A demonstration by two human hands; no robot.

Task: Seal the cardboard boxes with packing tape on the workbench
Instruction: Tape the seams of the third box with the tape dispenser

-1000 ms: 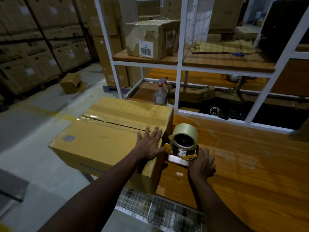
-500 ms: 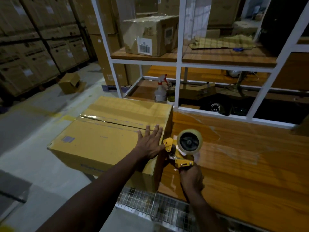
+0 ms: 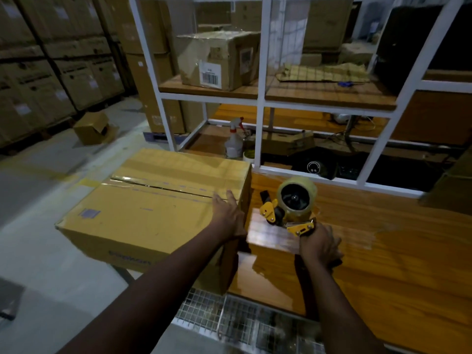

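Observation:
A large closed cardboard box (image 3: 143,213) sits at the left end of the wooden workbench (image 3: 383,251), overhanging its edge. Clear tape runs along its top seam. My left hand (image 3: 228,215) presses flat on the box top near its right edge. My right hand (image 3: 319,245) grips the handle of a yellow tape dispenser (image 3: 293,208) just right of the box. A strip of clear tape stretches from the dispenser toward the box's right side.
A white metal shelf frame (image 3: 260,98) stands behind the bench with a labelled box (image 3: 217,60), a spray bottle (image 3: 233,139) and cables. Stacked cartons line the left wall, a small open box (image 3: 93,127) lies on the floor, and a wire mesh rack (image 3: 242,325) sits below the bench's front edge.
My right hand has pulled the dispenser away from the box's right side to the right, drawing out tape. My left hand has stayed pressed on the box top.

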